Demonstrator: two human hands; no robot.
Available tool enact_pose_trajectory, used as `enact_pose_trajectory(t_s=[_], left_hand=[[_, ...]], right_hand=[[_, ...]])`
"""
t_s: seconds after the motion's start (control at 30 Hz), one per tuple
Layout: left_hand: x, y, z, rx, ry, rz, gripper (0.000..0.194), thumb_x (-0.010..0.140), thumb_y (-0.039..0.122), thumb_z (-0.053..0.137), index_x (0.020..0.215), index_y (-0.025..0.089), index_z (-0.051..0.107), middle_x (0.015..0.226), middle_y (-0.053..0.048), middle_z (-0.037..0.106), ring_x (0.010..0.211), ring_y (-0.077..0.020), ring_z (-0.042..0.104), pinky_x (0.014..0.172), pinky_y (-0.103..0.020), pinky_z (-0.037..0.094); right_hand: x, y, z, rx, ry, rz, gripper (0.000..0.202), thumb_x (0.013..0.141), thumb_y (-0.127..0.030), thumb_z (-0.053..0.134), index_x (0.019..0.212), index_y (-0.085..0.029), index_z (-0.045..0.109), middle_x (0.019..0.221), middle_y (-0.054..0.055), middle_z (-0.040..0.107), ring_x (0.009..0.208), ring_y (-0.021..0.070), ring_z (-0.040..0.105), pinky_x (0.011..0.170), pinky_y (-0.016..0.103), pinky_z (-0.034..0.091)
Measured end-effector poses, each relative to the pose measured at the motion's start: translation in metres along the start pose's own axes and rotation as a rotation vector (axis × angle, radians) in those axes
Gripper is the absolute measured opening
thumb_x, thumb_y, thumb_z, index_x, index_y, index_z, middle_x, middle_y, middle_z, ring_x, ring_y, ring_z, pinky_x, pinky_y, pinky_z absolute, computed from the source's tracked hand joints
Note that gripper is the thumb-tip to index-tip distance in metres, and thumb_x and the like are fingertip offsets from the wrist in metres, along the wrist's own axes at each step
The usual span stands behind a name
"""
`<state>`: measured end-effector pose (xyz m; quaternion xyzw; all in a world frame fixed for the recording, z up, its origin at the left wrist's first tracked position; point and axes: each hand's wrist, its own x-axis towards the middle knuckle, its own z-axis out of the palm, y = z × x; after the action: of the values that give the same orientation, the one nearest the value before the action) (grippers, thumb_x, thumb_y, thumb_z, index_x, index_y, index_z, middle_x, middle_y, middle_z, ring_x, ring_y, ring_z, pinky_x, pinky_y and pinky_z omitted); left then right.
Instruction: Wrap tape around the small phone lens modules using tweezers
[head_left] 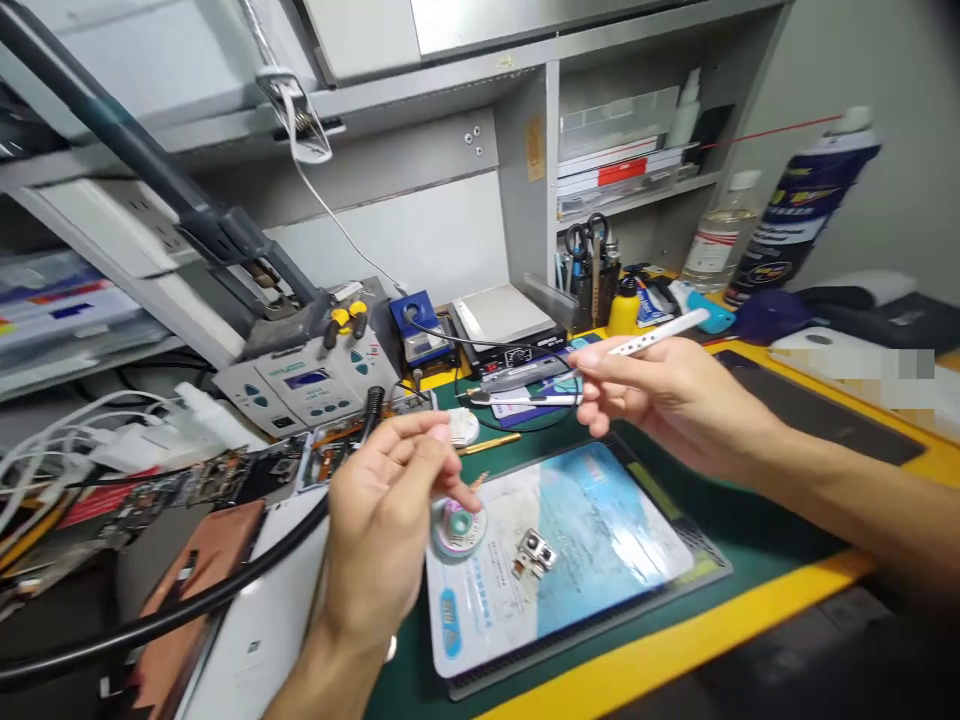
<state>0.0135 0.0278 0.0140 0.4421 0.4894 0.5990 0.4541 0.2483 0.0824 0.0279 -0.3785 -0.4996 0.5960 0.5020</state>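
My right hand (637, 385) is closed around white tweezers (664, 330) with a row of small holes, raised above the mat. My left hand (397, 500) hovers at the near left, thumb and index finger pinched together; whatever lies between them is hidden. Just below its fingers a small spool of wire (459, 525) rests on a white and blue pad (585, 560). A small camera module (534, 550) lies on that pad, apart from both hands.
A black hose (225, 585) crosses the left side. Behind stand a hot-air station (307, 375), a blue soldering holder (420, 330) and a scale-like box (502, 315). A spray can (802, 215) and a bottle (720, 235) stand at right. Circuit boards (225, 480) lie left.
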Motion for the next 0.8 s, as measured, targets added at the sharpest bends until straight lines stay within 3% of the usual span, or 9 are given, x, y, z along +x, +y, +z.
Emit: enact_pose_trajectory(t_s=[0.13, 0.3, 0.5, 0.8], left_hand=[[0.008, -0.003, -0.006, 0.077, 0.038, 0.099, 0.022, 0.086, 0.029, 0.078, 0.103, 0.017, 0.071, 0.059, 0.008, 0.061, 0.04, -0.0098, 0.056, 0.04, -0.02, 0.046], [0.015, -0.004, -0.012, 0.063, 0.094, 0.18, 0.023, 0.085, 0.028, 0.077, 0.103, 0.017, 0.069, 0.046, 0.012, 0.049, 0.037, -0.0091, 0.049, 0.041, -0.02, 0.042], [0.021, -0.004, -0.014, 0.054, 0.136, 0.199, 0.025, 0.081, 0.031, 0.076, 0.099, 0.015, 0.068, 0.051, 0.011, 0.052, 0.038, -0.0082, 0.047, 0.041, -0.02, 0.04], [0.029, -0.012, -0.02, 0.207, 0.104, 0.212, 0.026, 0.084, 0.033, 0.065, 0.102, 0.014, 0.069, 0.071, 0.004, 0.061, 0.044, -0.0086, 0.051, 0.042, -0.023, 0.044]], right_hand=[[0.013, 0.005, -0.008, -0.222, -0.008, -0.073, 0.037, 0.075, -0.047, 0.088, 0.076, -0.017, 0.068, 0.057, -0.002, 0.062, 0.052, 0.0152, 0.064, 0.046, 0.025, 0.054], [0.021, 0.011, -0.01, -0.468, -0.149, -0.04, 0.031, 0.078, -0.04, 0.088, 0.076, -0.014, 0.07, 0.057, -0.001, 0.065, 0.044, 0.0126, 0.06, 0.036, 0.022, 0.045], [0.025, 0.01, -0.013, -0.592, -0.236, -0.023, 0.026, 0.098, -0.037, 0.072, 0.088, -0.013, 0.069, 0.062, -0.006, 0.062, 0.044, 0.0063, 0.054, 0.039, 0.017, 0.039], [0.031, 0.007, -0.026, -0.618, -0.265, -0.054, 0.027, 0.1, -0.04, 0.068, 0.091, -0.014, 0.069, 0.067, -0.005, 0.063, 0.049, 0.0078, 0.056, 0.044, 0.019, 0.043]])
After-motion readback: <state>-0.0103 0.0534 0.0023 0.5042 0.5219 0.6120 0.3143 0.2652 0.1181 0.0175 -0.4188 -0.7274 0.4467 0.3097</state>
